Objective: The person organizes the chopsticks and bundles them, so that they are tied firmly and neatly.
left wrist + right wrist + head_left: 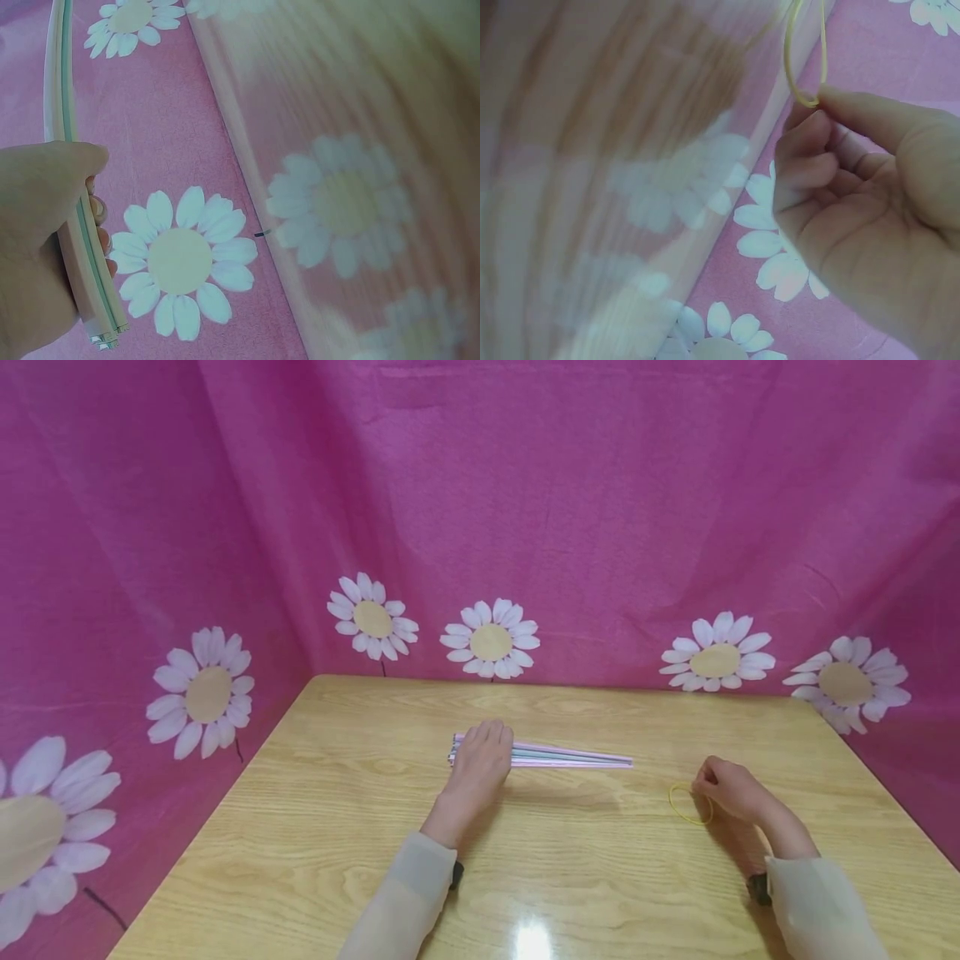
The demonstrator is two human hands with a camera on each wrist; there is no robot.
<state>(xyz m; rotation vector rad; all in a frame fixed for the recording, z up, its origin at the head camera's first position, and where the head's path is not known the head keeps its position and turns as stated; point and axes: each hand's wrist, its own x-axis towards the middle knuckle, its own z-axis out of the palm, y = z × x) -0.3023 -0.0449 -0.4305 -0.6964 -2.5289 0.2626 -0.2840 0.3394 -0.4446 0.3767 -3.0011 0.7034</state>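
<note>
My left hand (483,760) grips a bundle of long thin strips (570,757), pink, white and grey-green, near its left end. In the left wrist view the fingers and thumb wrap round the strips (66,90), whose stacked ends (106,336) stick out below the hand. The material of the strips cannot be told. Over to the right, my right hand (731,789) pinches a thin yellow rubber band (681,814) between thumb and forefinger. The right wrist view shows the rubber band (787,52) hanging as a loop from those fingertips. A gap of table separates the band from the strips.
Both hands are over a light wood-grain table (337,860). A magenta cloth (570,510) with white daisies stands behind the table and along its sides. Light reflects off the table's near part. Dark bands show at both sleeve cuffs.
</note>
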